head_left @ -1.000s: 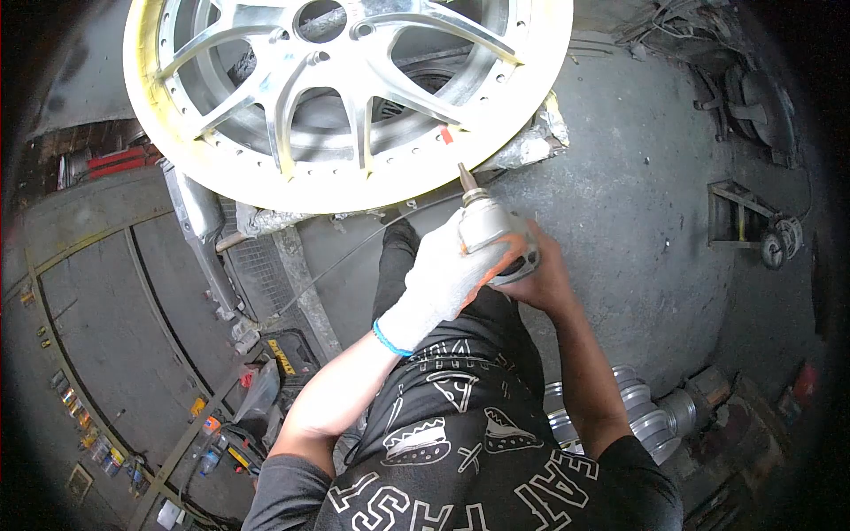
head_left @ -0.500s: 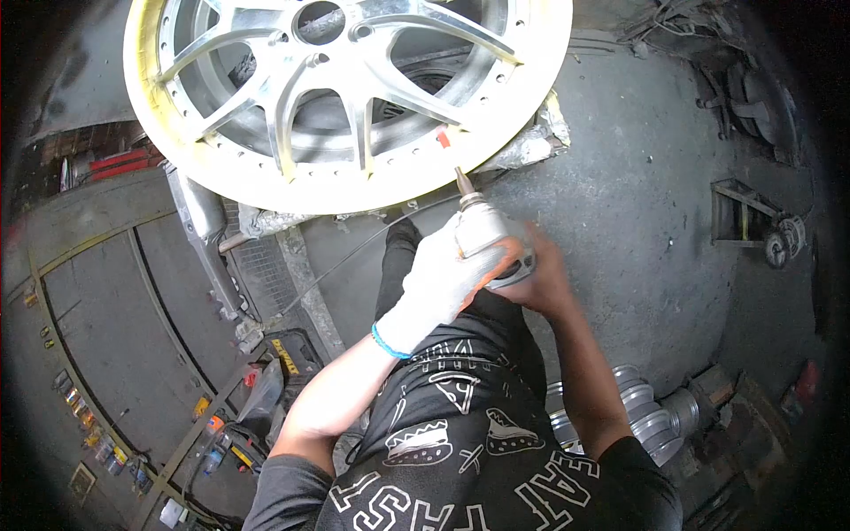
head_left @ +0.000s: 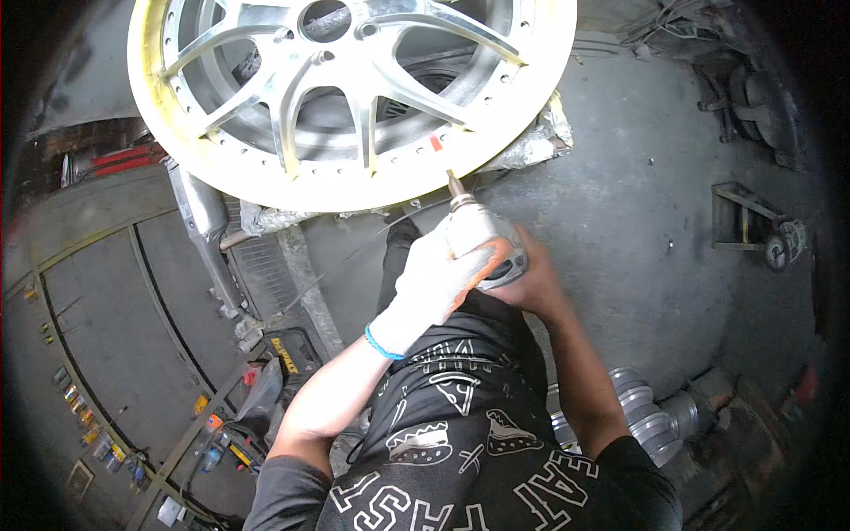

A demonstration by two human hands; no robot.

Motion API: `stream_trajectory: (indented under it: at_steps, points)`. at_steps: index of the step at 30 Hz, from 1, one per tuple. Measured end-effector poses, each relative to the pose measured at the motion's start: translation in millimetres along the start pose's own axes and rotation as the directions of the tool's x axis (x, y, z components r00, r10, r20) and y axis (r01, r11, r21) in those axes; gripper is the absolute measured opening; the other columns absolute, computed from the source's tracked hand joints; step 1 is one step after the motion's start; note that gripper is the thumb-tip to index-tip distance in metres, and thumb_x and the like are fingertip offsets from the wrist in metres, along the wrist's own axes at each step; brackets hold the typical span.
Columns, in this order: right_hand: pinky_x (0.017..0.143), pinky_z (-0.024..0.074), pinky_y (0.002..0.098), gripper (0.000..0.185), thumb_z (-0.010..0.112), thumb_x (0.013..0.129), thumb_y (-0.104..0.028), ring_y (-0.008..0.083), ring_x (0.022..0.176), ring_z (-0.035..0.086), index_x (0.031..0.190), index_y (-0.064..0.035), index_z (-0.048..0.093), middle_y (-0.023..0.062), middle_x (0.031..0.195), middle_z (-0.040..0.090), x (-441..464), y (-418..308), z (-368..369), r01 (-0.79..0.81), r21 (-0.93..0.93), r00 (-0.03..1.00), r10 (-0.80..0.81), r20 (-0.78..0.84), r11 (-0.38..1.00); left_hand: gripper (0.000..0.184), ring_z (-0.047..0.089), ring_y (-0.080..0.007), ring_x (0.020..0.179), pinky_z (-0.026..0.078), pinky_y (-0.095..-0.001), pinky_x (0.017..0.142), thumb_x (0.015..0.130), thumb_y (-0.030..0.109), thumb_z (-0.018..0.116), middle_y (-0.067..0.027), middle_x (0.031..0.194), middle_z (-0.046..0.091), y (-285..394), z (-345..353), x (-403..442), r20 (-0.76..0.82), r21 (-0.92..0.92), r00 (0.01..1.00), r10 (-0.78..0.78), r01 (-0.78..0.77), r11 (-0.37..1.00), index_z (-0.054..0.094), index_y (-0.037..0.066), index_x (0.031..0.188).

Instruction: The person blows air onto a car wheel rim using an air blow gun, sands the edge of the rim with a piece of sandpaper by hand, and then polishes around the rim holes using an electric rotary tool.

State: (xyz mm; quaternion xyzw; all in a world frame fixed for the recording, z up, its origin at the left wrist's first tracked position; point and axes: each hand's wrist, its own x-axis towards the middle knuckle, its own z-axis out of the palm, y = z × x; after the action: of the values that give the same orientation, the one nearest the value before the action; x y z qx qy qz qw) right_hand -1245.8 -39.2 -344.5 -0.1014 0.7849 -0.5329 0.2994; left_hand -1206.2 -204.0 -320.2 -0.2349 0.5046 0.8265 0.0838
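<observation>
My left hand (head_left: pixel 425 279), in a white knit glove with an orange palm, is closed around the body of a pale die grinder (head_left: pixel 469 227). Behind the tool, my bare right hand (head_left: pixel 534 281) supports its rear end; its fingers are partly hidden. The grinder's metal nose points up and left. In line with it, a small red tip (head_left: pixel 436 142) shows over the drilled ring of a silver spoked wheel (head_left: pixel 366 133); the thin shaft between is washed out by glare. Whether the tip touches the metal I cannot tell. Yellowish tape-like covering lines the wheel's wide lip (head_left: pixel 146 84).
Under the wheel is a wrapped support bar (head_left: pixel 531 147). A cable (head_left: pixel 345 257) runs below it. Several silver wheels (head_left: pixel 642 411) lie at lower right, and a small wheeled metal frame (head_left: pixel 753 228) stands at right. Tools and bottles (head_left: pixel 217 456) sit at lower left.
The grinder and both hands have moved slightly left. Its red tip has shifted left along the wheel's drilled ring. The wheel appears slightly further right in view.
</observation>
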Motion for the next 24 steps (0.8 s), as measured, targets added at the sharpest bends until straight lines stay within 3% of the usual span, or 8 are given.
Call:
stream_trajectory:
  at_steps: [3,6,10,12,17,19,21,24]
  points:
    - [0.082,0.0524,0.0400,0.067,0.086,0.059,-0.024,0.0346,0.099,0.065,0.115,-0.0039,0.055,0.0183,0.107,0.065,1.7,10.4,-6.0,0.156,-0.128,0.985,-0.164,-0.058,0.979,0.044,0.057,-0.0057,0.068,0.045,-0.0205,0.058,0.083,0.017,0.073,-0.0039,0.093,0.066,-1.2,-3.3,6.4,0.021,0.246,0.999,-0.045,0.039,0.969,0.058,0.001,0.121]
    - [0.086,0.0498,0.0366,0.069,0.089,0.056,-0.024,0.0242,0.102,0.064,0.113,-0.0031,0.057,0.0128,0.109,0.065,1.4,4.2,-8.8,0.111,-0.130,0.991,-0.119,-0.058,0.985,0.043,0.056,-0.0053,0.070,0.045,-0.0209,0.060,0.084,0.020,0.072,-0.0038,0.091,0.066,1.2,0.7,5.0,0.045,0.090,0.998,-0.054,0.050,0.995,0.058,0.001,0.120]
    - [0.087,0.0496,0.0360,0.068,0.089,0.056,-0.025,0.0248,0.102,0.064,0.113,-0.0037,0.058,0.0126,0.110,0.065,0.3,-9.9,2.8,0.052,-0.144,0.998,-0.055,-0.015,0.988,0.042,0.055,-0.0055,0.069,0.045,-0.0213,0.060,0.083,0.022,0.073,-0.0033,0.089,0.065,-0.2,-10.0,-2.1,0.005,0.222,0.996,0.084,-0.083,0.971,0.059,0.001,0.117]
    - [0.087,0.0496,0.0350,0.068,0.089,0.058,-0.026,0.0256,0.102,0.064,0.114,-0.0040,0.057,0.0137,0.112,0.065,2.0,-13.7,13.0,0.041,-0.076,0.999,-0.041,0.009,0.996,0.037,0.055,-0.0062,0.069,0.045,-0.0216,0.060,0.083,0.021,0.074,-0.0025,0.088,0.064,19.8,-14.1,-12.3,-0.055,0.285,0.985,-0.165,0.174,0.943,0.061,0.002,0.112]
    - [0.087,0.0495,0.0345,0.070,0.088,0.060,-0.027,0.0265,0.101,0.065,0.117,-0.0024,0.055,0.0158,0.109,0.065,7.9,-3.7,36.5,0.104,-0.083,0.994,-0.100,0.053,0.991,0.032,0.054,-0.0063,0.068,0.044,-0.0216,0.059,0.083,0.020,0.074,-0.0009,0.085,0.063,9.3,-28.8,-19.7,-0.079,0.113,0.995,-0.053,0.062,0.992,0.063,0.003,0.107]
    - [0.086,0.0497,0.0405,0.065,0.085,0.062,-0.023,0.0369,0.101,0.062,0.115,-0.0023,0.054,0.0197,0.108,0.063,9.2,-3.2,41.2,0.211,0.007,0.977,-0.211,0.019,0.977,0.031,0.054,-0.0057,0.068,0.043,-0.0209,0.058,0.083,0.019,0.074,-0.0006,0.084,0.063,9.9,-33.2,-21.9,-0.081,0.119,0.997,0.008,0.002,0.993,0.064,0.004,0.107]
    - [0.085,0.0503,0.0408,0.066,0.086,0.060,-0.023,0.0372,0.100,0.062,0.115,-0.0016,0.054,0.0200,0.107,0.063,6.4,-9.4,36.7,0.270,0.011,0.963,-0.270,-0.003,0.963,0.034,0.054,-0.0066,0.070,0.044,-0.0221,0.061,0.082,0.018,0.074,-0.0018,0.087,0.063,13.3,-41.5,-25.2,-0.082,0.177,0.983,-0.163,0.175,0.969,0.063,0.003,0.110]
    - [0.084,0.0514,0.0385,0.073,0.089,0.057,-0.026,0.0313,0.098,0.065,0.117,-0.0029,0.054,0.0180,0.107,0.064,-8.9,-19.2,26.2,0.158,-0.021,0.987,-0.157,0.026,0.987,0.039,0.057,-0.0105,0.072,0.048,-0.0267,0.065,0.084,0.021,0.072,-0.0063,0.090,0.064,44.8,-36.4,-41.2,-0.018,0.178,0.998,-0.059,0.061,0.982,0.060,0.000,0.114]
